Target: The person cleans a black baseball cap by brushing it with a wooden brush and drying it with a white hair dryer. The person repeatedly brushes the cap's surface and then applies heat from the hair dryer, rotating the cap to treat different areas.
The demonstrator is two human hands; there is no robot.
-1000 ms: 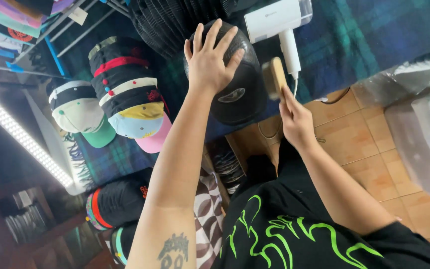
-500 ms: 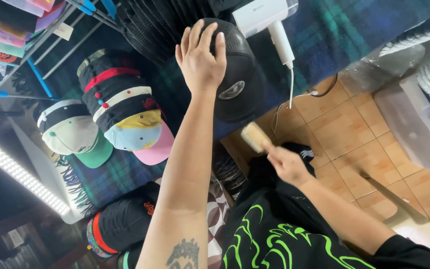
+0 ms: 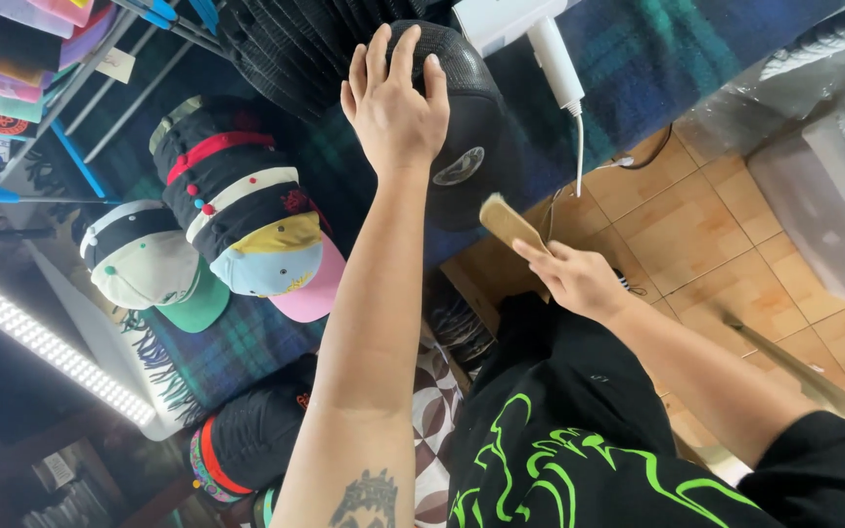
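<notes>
**Brush in one hand, black cap under the other**

Fingers of the right hand (image 3: 577, 279) are wrapped around the handle of a small wooden brush (image 3: 507, 221), holding it firmly, with the brush head sticking up and away from the wrist. The brush hangs in the air just beside the lower edge of the black cap (image 3: 466, 127), not touching it as far as the view shows.

The left hand (image 3: 395, 106) lies flat on top of that cap, fingers spread wide over the crown (the palm hides most of the mesh). The cap sits on a dark plaid cloth (image 3: 638, 59) that covers the table, and a round patch shows on its front.

Just beyond the cap lies a white handheld appliance (image 3: 540, 39), its cord dropping towards the tiled floor (image 3: 696, 235). To the left of the forearm stands a stack of caps (image 3: 246, 220), black, white, yellow and pink, with a cream and green cap (image 3: 154, 269) beside it. More black caps lie lower down near the person's black shirt with green lettering (image 3: 559, 460).
</notes>
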